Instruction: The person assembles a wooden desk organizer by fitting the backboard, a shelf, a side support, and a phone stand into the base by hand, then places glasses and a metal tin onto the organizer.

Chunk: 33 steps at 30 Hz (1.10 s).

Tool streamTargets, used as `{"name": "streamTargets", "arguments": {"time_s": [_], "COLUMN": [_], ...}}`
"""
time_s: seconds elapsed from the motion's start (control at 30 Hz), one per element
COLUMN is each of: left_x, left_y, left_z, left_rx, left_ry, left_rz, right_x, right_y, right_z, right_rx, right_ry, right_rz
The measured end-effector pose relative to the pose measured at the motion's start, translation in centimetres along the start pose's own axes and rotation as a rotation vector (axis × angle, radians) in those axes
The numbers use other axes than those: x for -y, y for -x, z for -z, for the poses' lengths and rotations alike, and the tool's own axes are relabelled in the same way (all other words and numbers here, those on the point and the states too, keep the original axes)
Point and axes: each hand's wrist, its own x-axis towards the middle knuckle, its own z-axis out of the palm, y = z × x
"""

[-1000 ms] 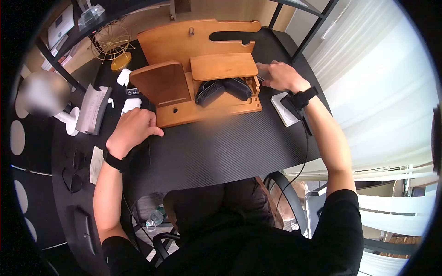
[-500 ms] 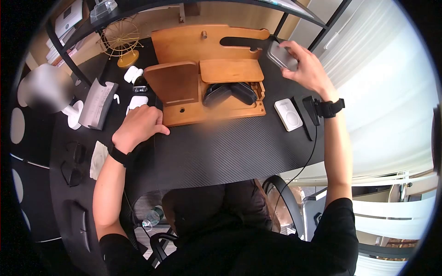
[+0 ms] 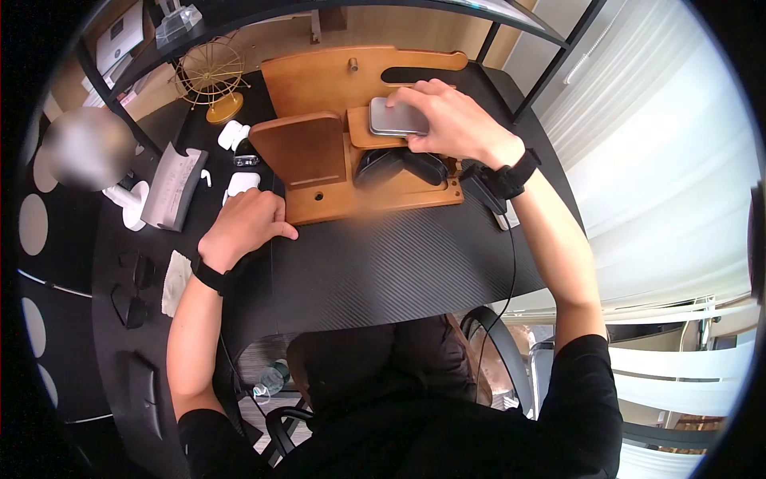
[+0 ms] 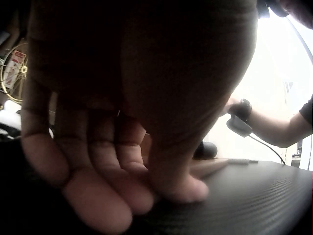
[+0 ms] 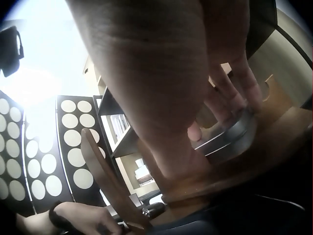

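Right hand [image 3: 455,124] grip around metal tin [image 3: 396,117] on wooden stand [image 3: 319,80].

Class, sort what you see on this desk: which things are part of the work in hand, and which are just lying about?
In hand:
right hand
grey tin
wooden stand
left hand

Lying about:
gold wire ornament
earbud case
glasses
cloth

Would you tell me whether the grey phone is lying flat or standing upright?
Flat: the grey phone lies on the wooden stand's upper shelf under the right hand.
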Motion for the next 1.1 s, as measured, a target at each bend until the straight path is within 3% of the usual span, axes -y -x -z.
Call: {"name": "streamTargets", "arguments": {"time_s": [0.67, 0.73, 0.87, 1.07, 1.1], "left_x": [0.2, 0.6, 0.6, 0.5, 0.4], "left_y": [0.0, 0.0, 0.0, -0.1, 0.0], "left_z": [-0.1, -0.5, -0.5, -0.3, -0.3], "left_rx": [0.005, -0.069, -0.067, -0.029, -0.040], "left_ry": [-0.002, -0.007, 0.001, -0.001, 0.006], "left_rz": [-0.006, -0.093, -0.093, -0.064, -0.070], "right_x": [-0.1, -0.3, -0.9, -0.7, -0.6], "right_y": [-0.6, -0.6, -0.4, 0.3, 0.8], "right_z": [-0.4, -0.5, -0.5, 0.0, 0.7], "right_rx": [0.024, 0.021, 0.059, -0.009, -0.094], "right_ry": [-0.081, -0.106, -0.168, -0.081, -0.064], "right_rz": [0.011, 0.011, -0.009, 0.033, 0.037]}}
